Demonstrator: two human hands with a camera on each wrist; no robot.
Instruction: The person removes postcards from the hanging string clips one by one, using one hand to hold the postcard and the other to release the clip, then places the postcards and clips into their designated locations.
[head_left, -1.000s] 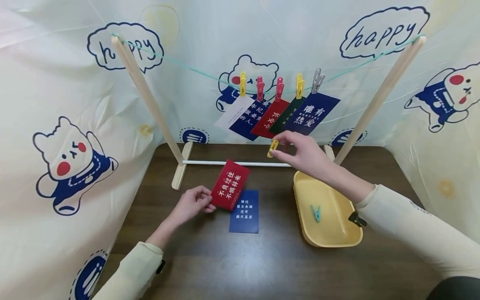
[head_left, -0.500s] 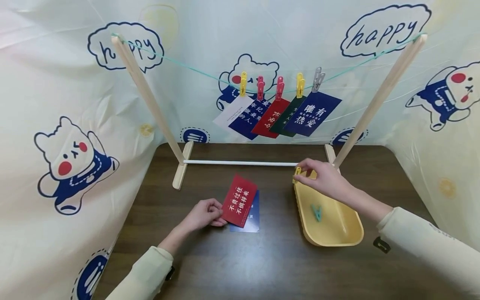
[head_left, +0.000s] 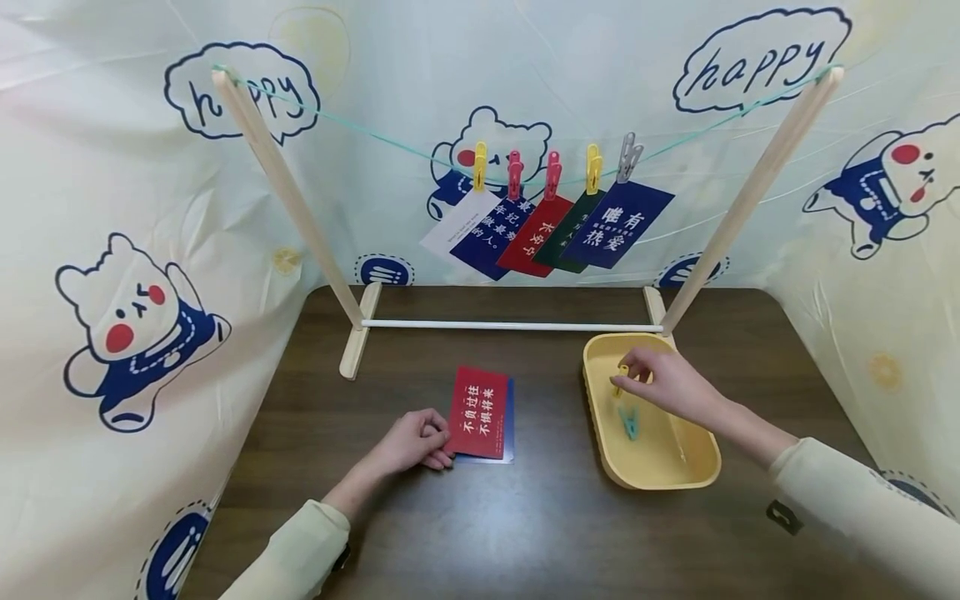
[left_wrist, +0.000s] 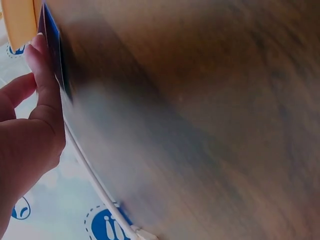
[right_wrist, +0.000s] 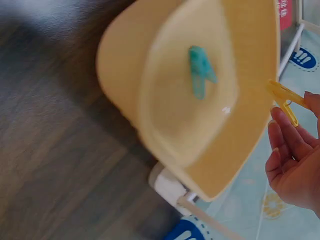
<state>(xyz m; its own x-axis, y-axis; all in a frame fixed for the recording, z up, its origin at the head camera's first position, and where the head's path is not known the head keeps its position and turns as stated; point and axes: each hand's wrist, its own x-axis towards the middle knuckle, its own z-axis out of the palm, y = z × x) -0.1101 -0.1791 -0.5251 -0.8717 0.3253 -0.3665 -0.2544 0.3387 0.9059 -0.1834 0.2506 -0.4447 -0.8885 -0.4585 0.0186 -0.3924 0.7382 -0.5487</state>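
My right hand (head_left: 663, 383) pinches a yellow clothespin (right_wrist: 286, 97) between thumb and fingertips, over the yellow basket (head_left: 671, 479). Below it, a teal clothespin (head_left: 630, 423) lies on the basket's floor. My left hand (head_left: 416, 440) holds a red card (head_left: 480, 412) with white writing by its lower left edge. The red card lies over a blue card (head_left: 510, 417), so only the blue card's right and bottom edges show. In the left wrist view the fingers (left_wrist: 45, 85) run along the card, and the grip is partly hidden.
A teal line (head_left: 360, 127) sags between two wooden posts (head_left: 288, 200). Several cards hang from it by clothespins, a blue card (head_left: 618, 223) at the right end. A white rod (head_left: 510, 325) joins the posts' feet low down. Patterned cloth surrounds the dark table (head_left: 420, 533).
My left hand has lowered the red card onto the blue one and turned it straighter. My right hand has carried the yellow clothespin from near the hanging cards down over the basket.
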